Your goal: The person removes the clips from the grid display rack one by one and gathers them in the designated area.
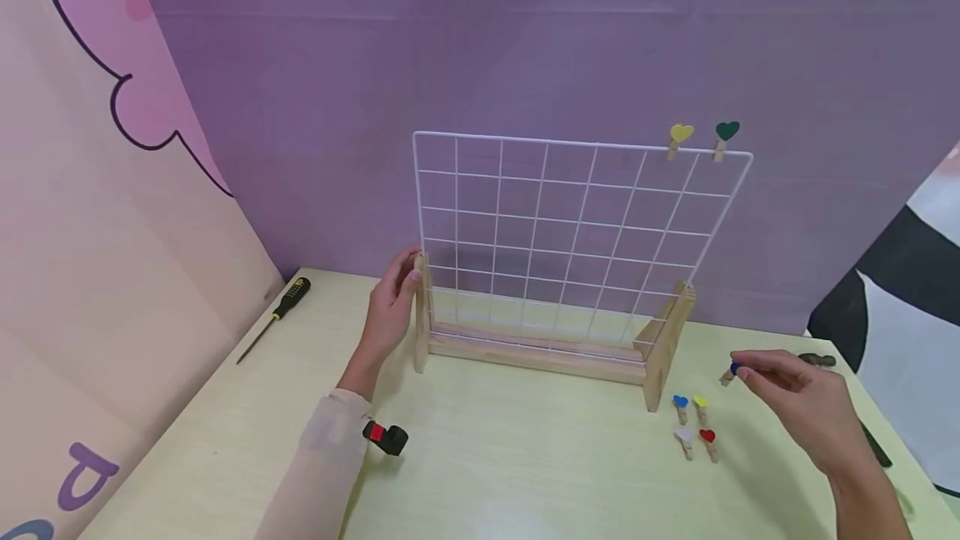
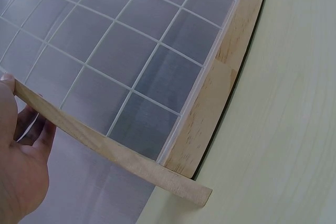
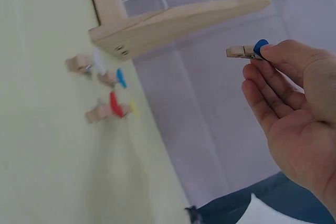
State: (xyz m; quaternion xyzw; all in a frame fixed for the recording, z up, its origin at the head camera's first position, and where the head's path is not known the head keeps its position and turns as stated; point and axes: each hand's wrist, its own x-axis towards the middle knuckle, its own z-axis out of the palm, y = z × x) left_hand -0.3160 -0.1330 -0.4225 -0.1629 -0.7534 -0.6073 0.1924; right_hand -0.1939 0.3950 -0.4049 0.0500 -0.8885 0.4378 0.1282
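Right hand (image 1: 806, 407) pinches a blue-topped clothespin (image 3: 247, 51) of pale wood.

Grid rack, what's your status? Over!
Left hand holds wooden stand. Right hand pinches blue heart clip. Yellow clip, green clip atop grid. Nothing seen blocking.

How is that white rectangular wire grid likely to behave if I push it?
The white rectangular wire grid would probably stay fairly stiff, since it looks flat and unbent. It seems light for its size, being mostly open space. A push near its top might tip it, as it rises well above its pale wooden stand.
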